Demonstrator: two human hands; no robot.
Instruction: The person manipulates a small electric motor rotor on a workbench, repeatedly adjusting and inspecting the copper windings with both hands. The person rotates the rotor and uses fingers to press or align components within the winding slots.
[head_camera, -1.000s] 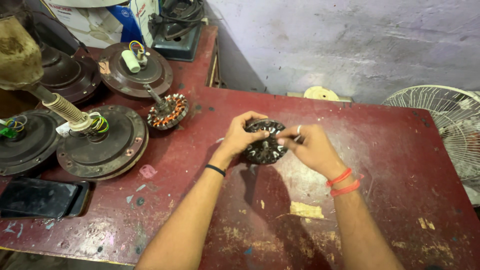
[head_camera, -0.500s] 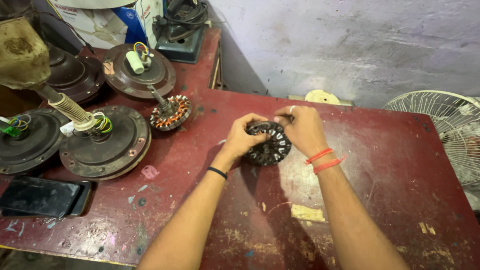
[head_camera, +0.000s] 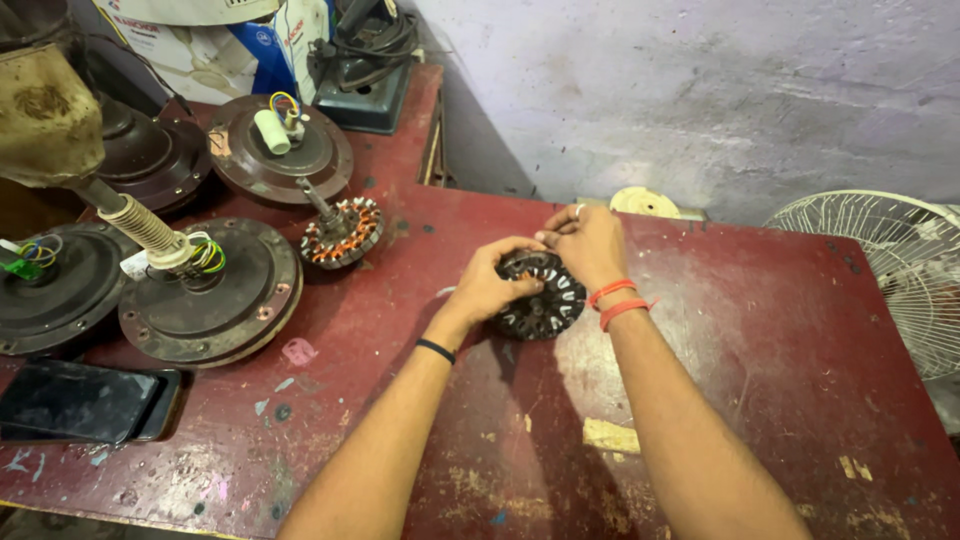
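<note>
A round black slotted stator core lies on the worn red table at its middle. My left hand grips the core's left rim, a black band on its wrist. My right hand, with orange bands on the wrist, rests over the core's top edge, fingers pinched together at the rim; what they pinch is too small to see.
A stator with copper windings lies left of my hands. Several dark ceiling-fan motor housings crowd the left side. A black phone lies at the front left. A white fan guard stands at the right edge; boxes sit at the back.
My right hand has shifted from the core's right side up to its top edge, and the wrist has turned over the core. The left hand keeps its hold.
</note>
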